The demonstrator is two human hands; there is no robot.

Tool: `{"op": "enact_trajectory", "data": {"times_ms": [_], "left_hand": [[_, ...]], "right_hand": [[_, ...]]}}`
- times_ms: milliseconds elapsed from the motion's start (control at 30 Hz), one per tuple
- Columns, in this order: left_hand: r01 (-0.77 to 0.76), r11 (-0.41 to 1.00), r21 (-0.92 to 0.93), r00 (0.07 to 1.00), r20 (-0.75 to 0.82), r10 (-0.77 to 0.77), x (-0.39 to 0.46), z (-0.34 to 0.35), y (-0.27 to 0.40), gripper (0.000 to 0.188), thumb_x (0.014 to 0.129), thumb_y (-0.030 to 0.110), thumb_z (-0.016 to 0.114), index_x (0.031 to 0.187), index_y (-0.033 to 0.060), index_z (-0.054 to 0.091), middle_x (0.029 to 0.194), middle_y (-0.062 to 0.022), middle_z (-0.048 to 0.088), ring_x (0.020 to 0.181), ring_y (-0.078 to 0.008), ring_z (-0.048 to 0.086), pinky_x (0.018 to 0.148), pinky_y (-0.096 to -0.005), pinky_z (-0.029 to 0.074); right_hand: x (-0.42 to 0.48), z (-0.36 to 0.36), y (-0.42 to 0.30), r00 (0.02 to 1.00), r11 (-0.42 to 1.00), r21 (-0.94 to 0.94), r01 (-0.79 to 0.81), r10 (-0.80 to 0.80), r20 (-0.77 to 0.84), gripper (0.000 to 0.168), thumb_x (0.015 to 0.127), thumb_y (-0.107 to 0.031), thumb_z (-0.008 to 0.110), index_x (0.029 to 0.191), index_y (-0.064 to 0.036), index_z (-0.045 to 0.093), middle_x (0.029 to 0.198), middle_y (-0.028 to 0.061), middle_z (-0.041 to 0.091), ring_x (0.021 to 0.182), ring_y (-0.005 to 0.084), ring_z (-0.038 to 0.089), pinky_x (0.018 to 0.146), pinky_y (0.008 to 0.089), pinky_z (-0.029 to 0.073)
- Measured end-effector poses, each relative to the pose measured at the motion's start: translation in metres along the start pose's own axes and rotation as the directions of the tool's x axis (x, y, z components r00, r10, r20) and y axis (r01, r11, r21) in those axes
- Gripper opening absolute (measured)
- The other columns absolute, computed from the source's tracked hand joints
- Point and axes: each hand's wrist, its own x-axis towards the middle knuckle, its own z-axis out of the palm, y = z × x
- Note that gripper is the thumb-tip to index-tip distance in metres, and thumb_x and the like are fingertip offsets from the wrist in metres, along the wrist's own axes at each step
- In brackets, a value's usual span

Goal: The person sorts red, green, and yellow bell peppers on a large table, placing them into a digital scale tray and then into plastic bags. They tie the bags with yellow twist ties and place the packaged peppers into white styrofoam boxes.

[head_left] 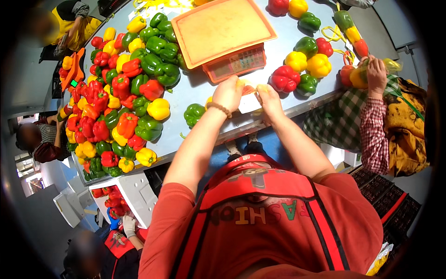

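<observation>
In the head view both my hands meet at the table edge, below an orange digital scale (234, 66) with an orange tray (223, 29) on top. My left hand (228, 91), with a beaded bracelet at its wrist, pinches one side of a small reddish-yellow piece (248, 90), perhaps netting; its kind is unclear. My right hand (269, 101) pinches the other side. A white label or card (249, 104) shows between the hands. A green bell pepper (194, 115) lies left of my left forearm, and a yellow one is partly hidden by that hand.
A large pile of red, yellow and green bell peppers (120, 87) covers the table's left. More peppers (296, 62) sit right of the scale. A co-worker's hand (377, 75) holds bagged peppers at right. Below left, a white foam box (134, 195) holds red peppers beside another person.
</observation>
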Motion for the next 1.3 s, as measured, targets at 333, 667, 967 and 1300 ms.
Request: {"op": "enact_trajectory", "data": {"times_ms": [333, 667, 967, 1300], "left_hand": [[0.036, 0.89, 0.454, 0.964, 0.219, -0.151, 0.037, 0.003, -0.007, 0.024, 0.086, 0.01, 0.046, 0.102, -0.0022, 0.059, 0.102, -0.0268, 0.064, 0.1, -0.0409, 0.061, 0.085, -0.0472, 0.048], [-0.113, 0.966, 0.235, 0.988, 0.134, 0.083, 0.041, -0.025, 0.004, 0.02, 0.088, 0.013, 0.049, 0.097, -0.004, 0.054, 0.091, -0.0305, 0.061, 0.092, -0.0467, 0.059, 0.078, -0.049, 0.048], [0.092, 0.995, 0.048, 0.975, -0.207, -0.08, -0.06, -0.069, -0.044, 0.012, 0.088, 0.01, 0.051, 0.091, -0.0012, 0.054, 0.083, -0.0295, 0.062, 0.084, -0.0458, 0.06, 0.071, -0.0503, 0.047], [0.085, 0.873, -0.48, 0.784, -0.509, -0.356, -0.106, 0.03, -0.091, 0.017, 0.097, 0.012, 0.047, 0.1, 0.002, 0.06, 0.085, -0.0221, 0.064, 0.079, -0.0387, 0.063, 0.067, -0.041, 0.049]], "right_hand": [[0.008, -0.007, 0.041, 0.959, 0.981, -0.143, 0.129, -0.16, -0.234, 0.021, 0.099, -0.021, 0.052, 0.102, -0.002, 0.06, 0.084, 0.0032, 0.061, 0.075, 0.0099, 0.054, 0.068, 0.0246, 0.046], [0.003, 0.013, -0.004, 0.978, 0.989, 0.131, 0.065, -0.037, -0.206, 0.027, 0.1, -0.02, 0.048, 0.111, 0.003, 0.058, 0.097, 0.0113, 0.066, 0.085, 0.0175, 0.063, 0.076, 0.0308, 0.052], [-0.024, 0.07, 0.016, 0.972, 0.968, 0.106, -0.227, 0.218, 0.086, 0.021, 0.098, -0.022, 0.053, 0.1, -0.003, 0.061, 0.087, 0.0054, 0.063, 0.074, 0.0131, 0.061, 0.065, 0.0282, 0.052], [0.015, 0.067, 0.016, 0.931, 0.949, -0.228, -0.219, 0.273, 0.242, 0.028, 0.095, -0.028, 0.06, 0.094, 0.0, 0.063, 0.083, 0.0062, 0.066, 0.069, 0.0125, 0.061, 0.063, 0.0268, 0.051]]}}
